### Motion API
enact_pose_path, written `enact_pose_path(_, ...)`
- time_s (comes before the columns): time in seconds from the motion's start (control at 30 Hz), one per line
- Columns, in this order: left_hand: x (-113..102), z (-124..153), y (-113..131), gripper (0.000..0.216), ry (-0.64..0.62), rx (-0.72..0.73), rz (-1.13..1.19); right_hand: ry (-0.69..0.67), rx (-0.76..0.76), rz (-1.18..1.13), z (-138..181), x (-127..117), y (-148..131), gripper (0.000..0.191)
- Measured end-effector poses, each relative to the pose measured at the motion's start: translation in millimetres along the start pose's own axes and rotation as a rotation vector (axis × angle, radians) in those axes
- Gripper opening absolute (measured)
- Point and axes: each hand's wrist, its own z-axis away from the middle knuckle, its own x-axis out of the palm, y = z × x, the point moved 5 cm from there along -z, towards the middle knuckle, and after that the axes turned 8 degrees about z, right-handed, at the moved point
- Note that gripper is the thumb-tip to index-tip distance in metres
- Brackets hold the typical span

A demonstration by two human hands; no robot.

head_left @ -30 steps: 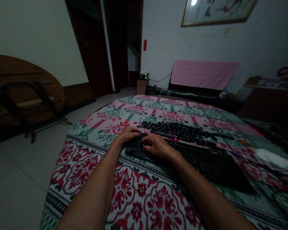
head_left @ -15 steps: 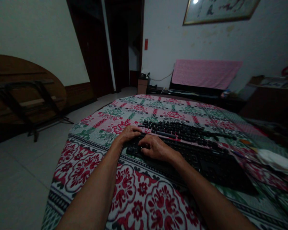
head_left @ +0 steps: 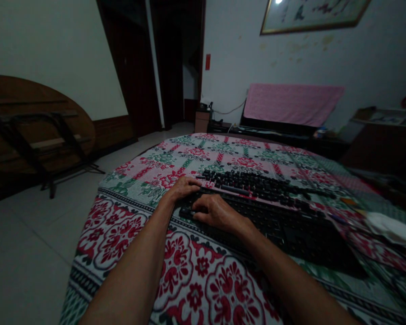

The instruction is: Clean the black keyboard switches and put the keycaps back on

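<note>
A black keyboard [head_left: 291,228] lies on a table covered with a red, green and white floral cloth [head_left: 189,280]. Behind it loose black keycaps [head_left: 257,183] are set out in rows on the cloth. My left hand [head_left: 184,186] rests at the keyboard's far left corner, fingers curled over its edge. My right hand [head_left: 216,212] lies on the left end of the keyboard with the fingers bent down onto the keys. Whether it pinches a keycap is hidden in the dim light.
A white crumpled item [head_left: 390,228] lies at the table's right edge. A folded round wooden table [head_left: 34,131] leans against the left wall. A pink cloth [head_left: 292,104] covers furniture at the back. Tiled floor [head_left: 27,253] lies to the left.
My right hand has slid a little to the left along the keyboard, toward its left end. The left hand has stayed at the corner.
</note>
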Motion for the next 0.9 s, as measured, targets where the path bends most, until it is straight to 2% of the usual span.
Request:
enact_pose_path(0.43, 0.8, 3.2, 5.7, 0.03, 0.001, -0.006, -0.012, 0.029, 0.032, -0.022, -0.4, 1.3, 0.5, 0.013)
enact_pose_path(0.63, 1.8, 4.2, 5.7, 0.03, -0.002, -0.039, -0.014, 0.032, -0.045, -0.028, -0.3, 2.0, -0.5, 0.01)
enact_pose_path(0.9, 1.5, 2.0, 5.1, 0.03, 0.001, -0.004, -0.036, 0.026, -0.03, 0.02, 0.8, 1.8, -2.6, 0.017)
